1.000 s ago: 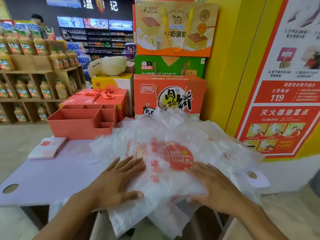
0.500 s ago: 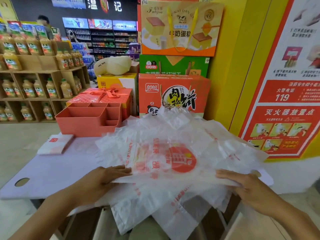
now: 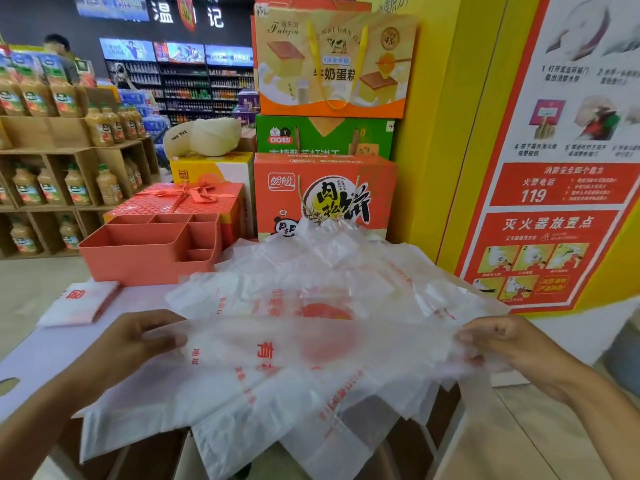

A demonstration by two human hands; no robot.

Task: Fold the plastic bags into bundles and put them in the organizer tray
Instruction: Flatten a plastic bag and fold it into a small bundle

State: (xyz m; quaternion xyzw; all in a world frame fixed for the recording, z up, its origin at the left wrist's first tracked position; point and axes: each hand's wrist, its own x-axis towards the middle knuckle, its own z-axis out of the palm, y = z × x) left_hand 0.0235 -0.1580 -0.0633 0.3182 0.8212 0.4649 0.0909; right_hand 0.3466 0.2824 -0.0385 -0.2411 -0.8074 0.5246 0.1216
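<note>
A heap of translucent white plastic bags with red print covers the right part of the pale table. The top bag is lifted off the heap and stretched flat between my hands. My left hand pinches its left edge and my right hand pinches its right edge. The coral organizer tray, with several compartments that show nothing inside, stands at the table's back left. A folded white bundle lies in front of the tray.
Stacked gift boxes rise behind the bags, and a red ribboned box sits behind the tray. Juice bottle shelves stand at far left. A yellow pillar with a red poster is on the right.
My hands went from pressing flat on the heap to its two sides, took hold of the top bag's edges and lifted it, pulling it taut.
</note>
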